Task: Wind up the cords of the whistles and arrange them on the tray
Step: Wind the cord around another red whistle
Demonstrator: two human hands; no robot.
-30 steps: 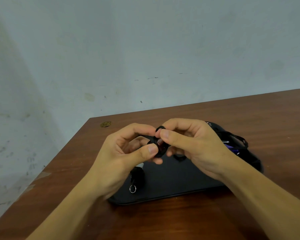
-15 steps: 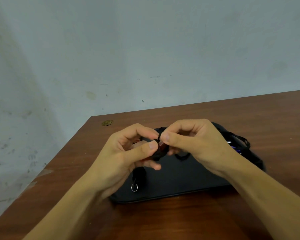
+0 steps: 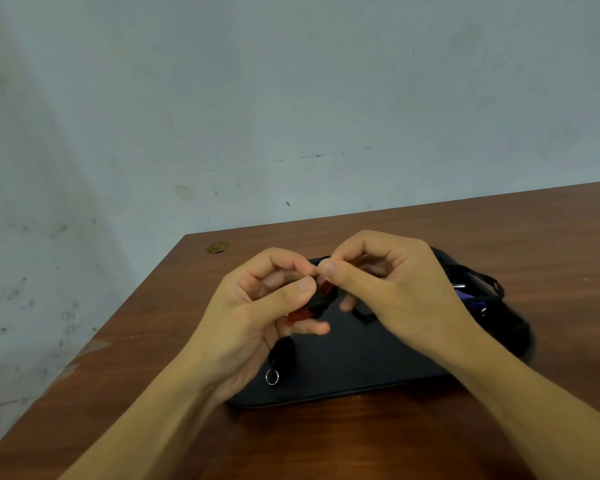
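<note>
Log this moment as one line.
left hand: grips red whistle | right hand: pinches cord | tray: one wound whistle

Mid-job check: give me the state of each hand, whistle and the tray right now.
left hand: grips the red whistle
right hand: pinches the black cord
red whistle: held above the tray, cord partly wound
black whistle: wound, lying on the tray
purple whistle: on the tray, cord loose
tray: flat on the table
</note>
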